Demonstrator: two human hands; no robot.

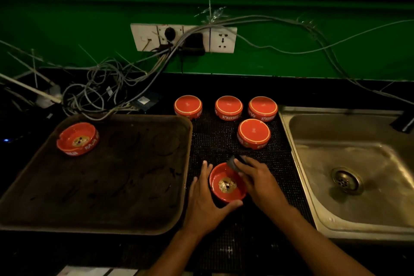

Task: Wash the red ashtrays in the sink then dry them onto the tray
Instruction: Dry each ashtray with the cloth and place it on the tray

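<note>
A red ashtray [226, 182] stands upright on the black mat [277, 172] between tray and sink. My left hand [205, 199] cups its left side, thumb under the near rim. My right hand [257, 177] holds a dark cloth [234, 162] against the ashtray's far right rim. Another red ashtray [77, 139] sits upright in the far left corner of the dark tray [112, 186]. Several red ashtrays lie upside down on the mat behind: one [188, 106], a second [229, 107], a third [262, 108] and one nearer [253, 133]. The steel sink [358, 170] is at the right.
A tangle of grey cables [100, 92] lies behind the tray, under a wall socket strip [183, 38] on the green wall. A dark tap [405, 119] stands at the sink's far right. The counter's front edge runs below my arms.
</note>
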